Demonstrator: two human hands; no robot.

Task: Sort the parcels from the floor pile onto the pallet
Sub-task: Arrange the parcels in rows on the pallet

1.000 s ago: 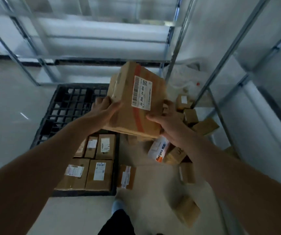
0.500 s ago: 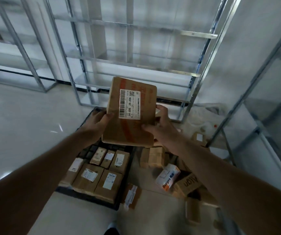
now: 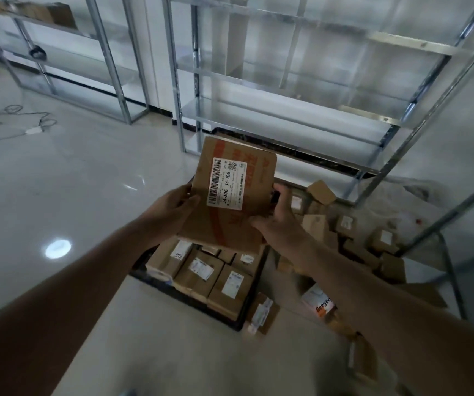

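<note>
We hold a brown box [image 3: 231, 195] up over the black pallet [image 3: 170, 290], hiding most of it. Our left hand [image 3: 172, 208] and right hand [image 3: 283, 221] grip its sides. Its white label [image 3: 225, 182] reads "J4-J06". The small floor parcels [image 3: 353, 247] look blurry.

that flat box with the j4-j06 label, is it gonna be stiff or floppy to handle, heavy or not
The cardboard box probably handles stiff: its faces stay flat with the left hand and right hand gripping only its sides. It seems fairly light, being held up in the air by the fingers. Its plain cardboard likely isn't slippery.
</note>
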